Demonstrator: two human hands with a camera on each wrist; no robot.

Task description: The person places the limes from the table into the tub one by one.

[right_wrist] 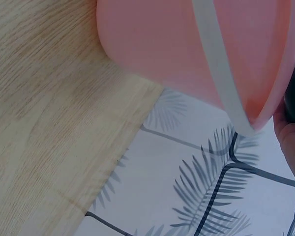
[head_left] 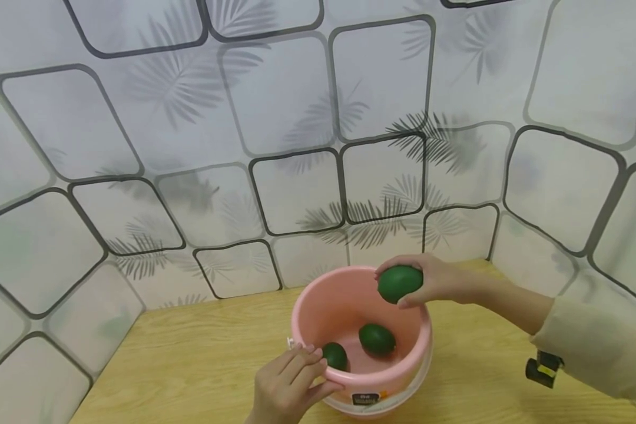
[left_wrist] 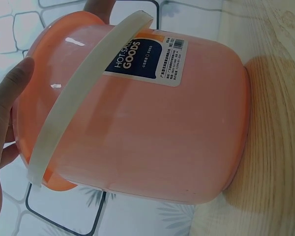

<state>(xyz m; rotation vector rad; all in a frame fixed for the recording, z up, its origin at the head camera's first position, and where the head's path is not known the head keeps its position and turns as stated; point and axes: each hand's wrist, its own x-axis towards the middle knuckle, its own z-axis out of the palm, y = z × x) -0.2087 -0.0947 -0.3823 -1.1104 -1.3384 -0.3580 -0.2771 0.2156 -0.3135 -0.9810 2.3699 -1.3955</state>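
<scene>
A pink bucket (head_left: 360, 277) stands upright on the wooden table. My left hand (head_left: 288, 383) grips its near-left rim, fingers over the edge and thumb on the outside; the left wrist view has the same hand (left_wrist: 2, 123) at the rim. Over the far-right rim, my right hand (head_left: 429, 280) holds a smooth dark green oval fruit (head_left: 400, 284), avocado-like in shape, between thumb and fingers. Two similar green fruits lie on the bucket's floor: one fruit (head_left: 377, 340) near the middle, another fruit (head_left: 335, 356) partly hidden behind the left hand and rim.
A whitish carrying handle (left_wrist: 73, 101) hangs down the bucket's near side, by a dark printed label (left_wrist: 137, 58). Bare wood of the table (head_left: 191, 353) spreads to the left. Patterned wall covering (head_left: 297, 194) with leaves and rounded squares rises behind and at both sides.
</scene>
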